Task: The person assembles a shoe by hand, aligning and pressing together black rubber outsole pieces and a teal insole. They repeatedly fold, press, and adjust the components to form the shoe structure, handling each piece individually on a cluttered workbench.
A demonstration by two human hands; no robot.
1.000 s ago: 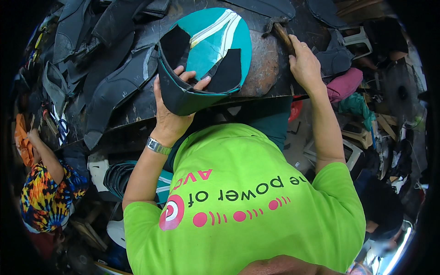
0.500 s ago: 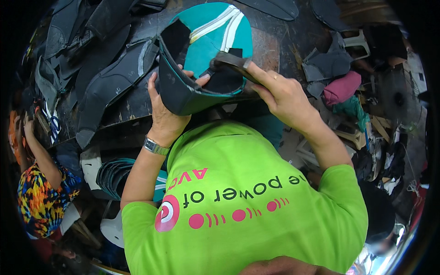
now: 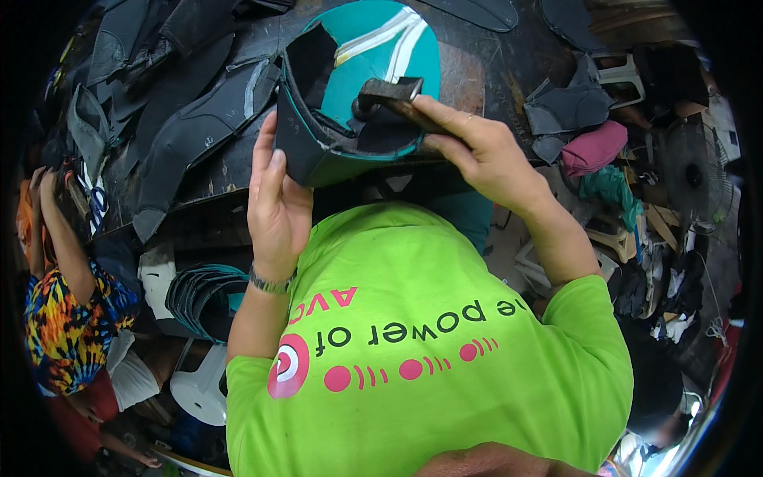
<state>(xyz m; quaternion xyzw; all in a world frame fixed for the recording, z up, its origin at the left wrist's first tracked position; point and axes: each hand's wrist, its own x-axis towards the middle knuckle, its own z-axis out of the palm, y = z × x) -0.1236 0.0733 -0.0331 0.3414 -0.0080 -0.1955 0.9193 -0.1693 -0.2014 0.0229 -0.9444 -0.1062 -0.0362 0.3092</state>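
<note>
On the dark table lies a half-made teal and black bag [image 3: 330, 151] with a round teal flap [image 3: 358, 36] that carries white stripes. Its black side wall faces me and the inside shows. My right hand [image 3: 485, 155] grips the handle of a hammer [image 3: 391, 89], whose head is over the opening, close to the inner edge. My left hand [image 3: 276, 203] is against the left outer wall of the bag, fingers stretched out and thumb up, holding nothing. A watch [image 3: 272, 282] is on my left wrist.
Dark cut panels [image 3: 203, 123] spread over the table's left. At right are more panels [image 3: 564, 111], a pink cloth bundle [image 3: 594, 149] and a fan [image 3: 699, 175]. A stack of teal-edged pieces [image 3: 208, 298] sits below left. Another person in a colourful shirt [image 3: 71, 326] is at far left.
My left hand has drawn its fingers out of the bag's opening and now lies flat along its outside. The hammer in my right hand has shifted slightly left, its head turned.
</note>
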